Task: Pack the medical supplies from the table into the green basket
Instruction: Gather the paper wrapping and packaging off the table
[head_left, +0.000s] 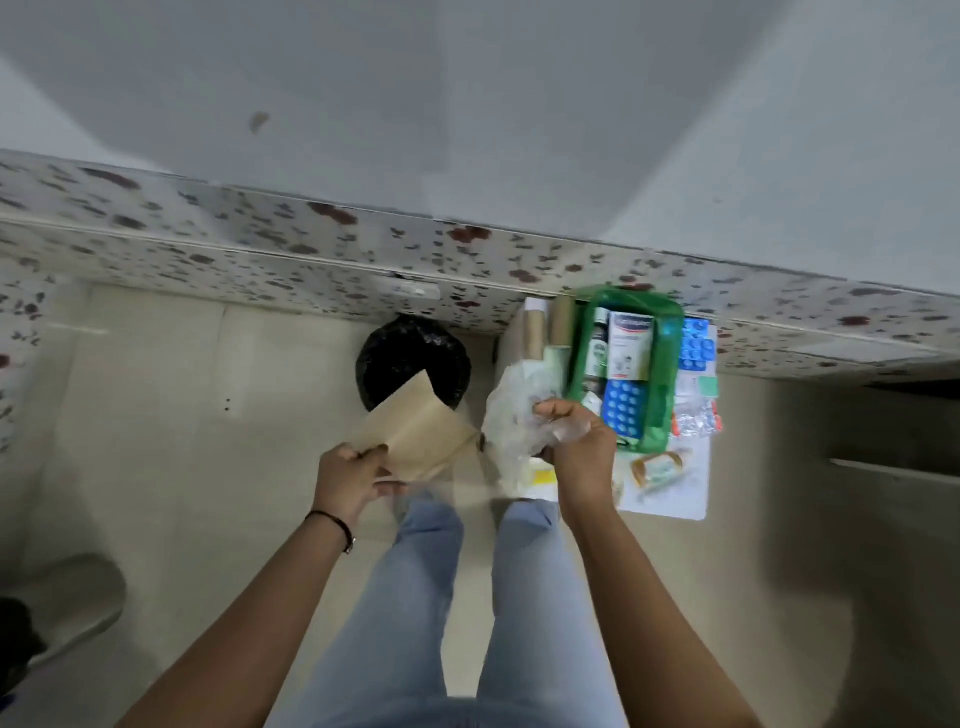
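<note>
Pale floor tiles run under a small white desk (670, 493) against a speckled wall. Left hand (353, 480) pinches a flat brown paper sheet (415, 436); beyond that grip sits a black bag (410, 353). Right hand (576, 441) clutches crinkled clear plastic (511, 410). Just past it, the green basket (670, 374) holds boxes and blue blister packs (623, 405).

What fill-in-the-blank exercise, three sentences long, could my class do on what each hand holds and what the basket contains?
1. The left hand holds a brown ____.
2. The right hand grips a crumpled clear ____ bag.
3. A blue blister pack lies inside the ____ basket.

Missing words: envelope; plastic; green
</note>
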